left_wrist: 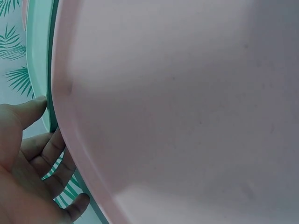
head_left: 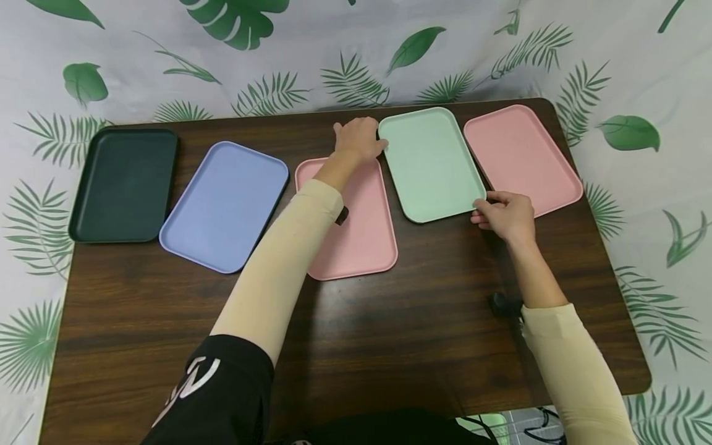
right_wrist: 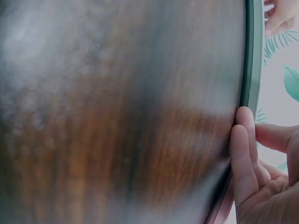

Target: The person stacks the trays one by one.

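We see a pale backdrop (head_left: 311, 31) printed with green leaves and fronds rising behind and around a dark, wood-grained bench (head_left: 400, 334). Along its far side we count five shallow rectangular trays in a row: a blue tray (head_left: 228, 204) set aslant just beside a dark green tray (head_left: 128, 185) at the left end, a pink tray (head_left: 364, 241) in the middle, partly behind the left arm, then a mint tray (head_left: 434, 164), and a second pink tray (head_left: 523, 161) at the right end. The mint tray lies between the two pink ones. Our right hand (head_left: 507, 216) pinches its near right corner; our left hand (head_left: 358, 137) grips its far left corner, thumb on the rim. White lettering (head_left: 207, 376) on the black left sleeve (head_left: 239, 371) is too partial to read.
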`<state>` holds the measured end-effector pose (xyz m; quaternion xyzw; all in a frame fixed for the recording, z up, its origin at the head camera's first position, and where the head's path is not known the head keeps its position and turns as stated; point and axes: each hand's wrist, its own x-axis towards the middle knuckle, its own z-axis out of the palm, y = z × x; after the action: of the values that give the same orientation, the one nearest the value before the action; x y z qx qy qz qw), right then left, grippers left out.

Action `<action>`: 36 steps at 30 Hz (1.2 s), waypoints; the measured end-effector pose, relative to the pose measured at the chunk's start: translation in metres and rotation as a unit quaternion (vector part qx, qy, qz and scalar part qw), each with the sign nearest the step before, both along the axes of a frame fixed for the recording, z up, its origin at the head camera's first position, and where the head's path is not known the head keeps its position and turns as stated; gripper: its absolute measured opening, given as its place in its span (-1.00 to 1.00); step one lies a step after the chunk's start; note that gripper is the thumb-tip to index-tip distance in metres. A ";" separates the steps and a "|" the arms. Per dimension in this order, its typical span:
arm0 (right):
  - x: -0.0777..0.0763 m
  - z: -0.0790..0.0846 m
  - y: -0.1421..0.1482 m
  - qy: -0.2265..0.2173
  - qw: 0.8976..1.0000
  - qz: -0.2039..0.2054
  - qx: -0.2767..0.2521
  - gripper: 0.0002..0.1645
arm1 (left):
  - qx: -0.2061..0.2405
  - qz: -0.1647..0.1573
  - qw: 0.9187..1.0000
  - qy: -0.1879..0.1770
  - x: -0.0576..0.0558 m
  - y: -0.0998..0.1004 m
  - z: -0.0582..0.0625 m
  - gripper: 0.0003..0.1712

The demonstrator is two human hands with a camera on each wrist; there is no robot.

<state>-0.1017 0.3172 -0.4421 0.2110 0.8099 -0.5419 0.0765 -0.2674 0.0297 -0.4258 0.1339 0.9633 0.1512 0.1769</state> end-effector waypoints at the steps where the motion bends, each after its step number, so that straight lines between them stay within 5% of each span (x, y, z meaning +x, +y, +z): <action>1: 0.000 0.000 0.000 0.001 1.000 0.000 -0.001 -0.35 | -0.001 0.000 1.000 0.001 0.000 0.000 0.000 -0.63; 17: 0.001 0.001 -0.005 0.009 1.000 0.015 0.024 -0.38 | 0.011 0.011 1.000 0.007 0.002 -0.002 -0.001 -0.69; 36: 0.004 0.014 -0.009 0.055 0.998 0.011 0.006 -0.46 | 0.073 0.056 0.996 0.008 0.008 -0.003 0.020 -0.80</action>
<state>-0.0974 0.3083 -0.4280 0.1722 0.8186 -0.5467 0.0369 -0.2593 0.0267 -0.4056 0.0939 0.9570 0.2294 0.1504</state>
